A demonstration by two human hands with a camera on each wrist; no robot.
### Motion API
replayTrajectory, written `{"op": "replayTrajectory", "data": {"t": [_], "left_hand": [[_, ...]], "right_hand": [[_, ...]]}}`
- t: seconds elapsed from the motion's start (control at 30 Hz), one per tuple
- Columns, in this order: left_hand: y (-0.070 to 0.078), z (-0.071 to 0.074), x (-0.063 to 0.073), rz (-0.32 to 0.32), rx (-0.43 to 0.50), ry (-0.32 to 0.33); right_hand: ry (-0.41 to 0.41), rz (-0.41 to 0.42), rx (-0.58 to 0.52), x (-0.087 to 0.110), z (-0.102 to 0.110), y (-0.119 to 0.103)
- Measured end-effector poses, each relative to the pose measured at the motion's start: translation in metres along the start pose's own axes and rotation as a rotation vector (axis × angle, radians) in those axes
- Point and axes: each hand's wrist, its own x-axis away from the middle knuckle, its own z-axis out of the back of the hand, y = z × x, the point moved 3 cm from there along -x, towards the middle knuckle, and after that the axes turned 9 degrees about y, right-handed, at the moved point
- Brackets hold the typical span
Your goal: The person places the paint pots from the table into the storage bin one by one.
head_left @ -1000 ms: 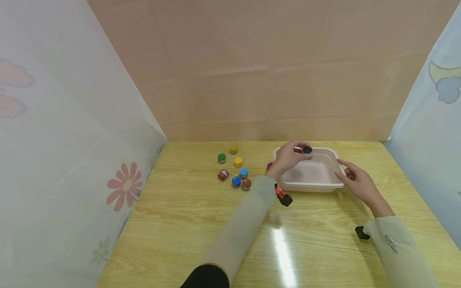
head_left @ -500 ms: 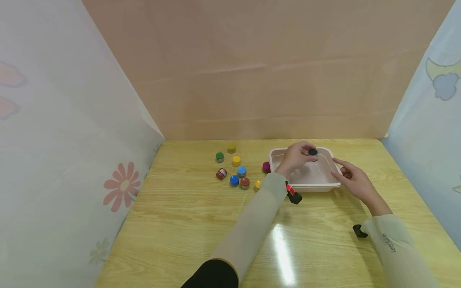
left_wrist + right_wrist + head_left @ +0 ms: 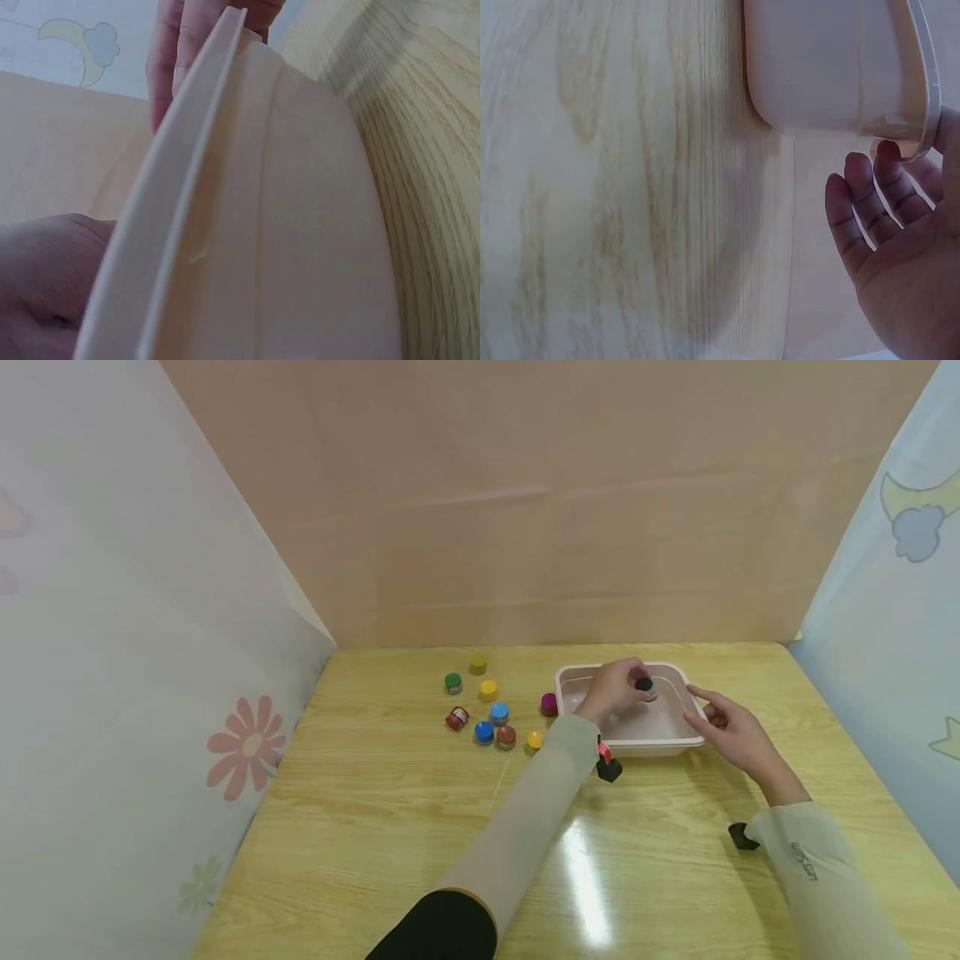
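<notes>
My left hand (image 3: 617, 687) pinches a small jar with a black lid (image 3: 644, 684) between thumb and fingers, inside the walls of a pale pink plastic tub (image 3: 652, 748). In the left wrist view the tub's side wall (image 3: 315, 195) hides the jar and most of that hand (image 3: 49, 270). My right hand (image 3: 738, 735) holds the tub's right rim, thumb and index finger set apart along it. The right wrist view shows its other fingers (image 3: 859, 176) bent loosely below the rim (image 3: 930, 90).
Left of the tub stand small jars with purple (image 3: 550, 704), orange (image 3: 535, 740), brown (image 3: 506, 737), blue (image 3: 483, 732), light blue (image 3: 499, 713), yellow (image 3: 488, 690) and green (image 3: 453, 682) lids. A red jar (image 3: 457, 718) lies on its side. A brown paper wall (image 3: 555, 510) closes the back.
My left hand has moved right over the tub, then lowered the black-lidded jar into it. The right hand has kept its place on the rim. The head view has shifted slightly.
</notes>
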Motion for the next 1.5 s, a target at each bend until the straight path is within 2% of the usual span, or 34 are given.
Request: {"op": "replayTrajectory", "data": {"t": [0.17,0.27,0.47,0.67,0.83,0.93,1.17,1.5], "left_hand": [[-0.004,-0.005,-0.001,-0.058,-0.102,-0.018],[-0.006,-0.008,0.0,-0.08,-0.127,-0.025],[-0.007,-0.01,0.002,-0.08,-0.127,-0.045],[-0.007,-0.015,0.001,-0.118,-0.229,-0.075],[-0.007,-0.019,0.0,-0.119,-0.273,-0.098],[-0.006,-0.021,0.001,-0.113,-0.27,-0.124],[-0.002,-0.021,0.005,-0.148,-0.222,-0.194],[-0.003,-0.017,0.006,-0.152,-0.196,-0.194]], "right_hand": [[0.009,-0.006,-0.006,-0.001,0.0,-0.002],[0.006,-0.011,-0.002,0.0,0.0,-0.003],[0.003,-0.009,0.008,0.0,-0.001,-0.005],[0.006,-0.005,0.016,-0.001,-0.001,-0.006],[0.008,-0.013,0.017,-0.002,0.0,-0.007],[0.007,-0.015,0.013,-0.001,0.0,-0.006],[0.002,-0.019,0.016,0.002,0.0,-0.003],[0.012,-0.003,0.005,0.001,-0.001,-0.002]]}}
